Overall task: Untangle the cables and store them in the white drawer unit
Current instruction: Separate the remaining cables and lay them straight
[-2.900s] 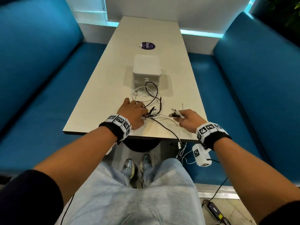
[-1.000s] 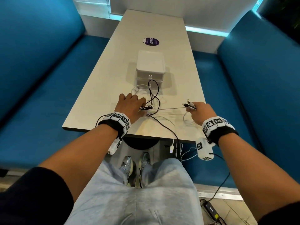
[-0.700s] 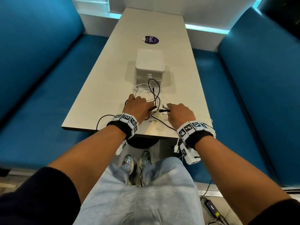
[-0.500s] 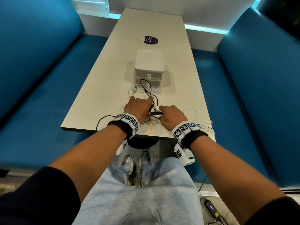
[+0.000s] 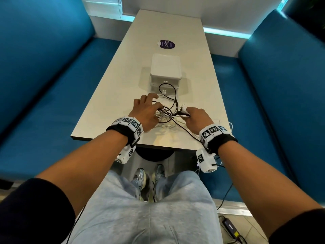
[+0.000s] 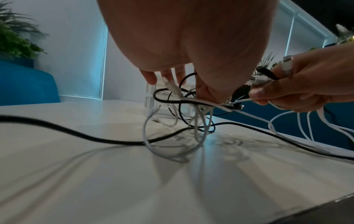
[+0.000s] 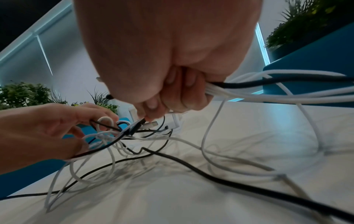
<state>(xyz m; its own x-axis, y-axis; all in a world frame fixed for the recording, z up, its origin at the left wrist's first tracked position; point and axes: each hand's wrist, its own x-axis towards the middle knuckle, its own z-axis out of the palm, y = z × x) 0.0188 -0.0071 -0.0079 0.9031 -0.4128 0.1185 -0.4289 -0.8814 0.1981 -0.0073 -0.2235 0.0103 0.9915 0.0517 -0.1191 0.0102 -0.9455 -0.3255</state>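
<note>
A tangle of black and white cables [image 5: 168,115] lies on the table in front of the white drawer unit [image 5: 165,67], whose drawers are closed. My left hand [image 5: 158,106] has its fingers threaded into the tangle [image 7: 143,144], hooking a white loop while the thumb pinches strands [image 6: 172,121]. Just right of it, my right hand [image 5: 187,111] grips a bundle of cable ends, white and black plugs sticking out past its fingers [image 6: 277,87]. From the right fist [image 7: 153,112] several white strands and one black one trail over the table's near right edge.
The long pale table [image 5: 123,71] has its near edge just under my wrists. A round purple sticker [image 5: 166,44] lies beyond the drawer unit. Blue benches [image 5: 52,103] flank both sides. A power adapter [image 5: 230,226] lies on the floor at the right.
A second ago my right hand had drawn the cable ends out to the right; it has come back beside the left hand. The left hand has reached slightly forward into the tangle.
</note>
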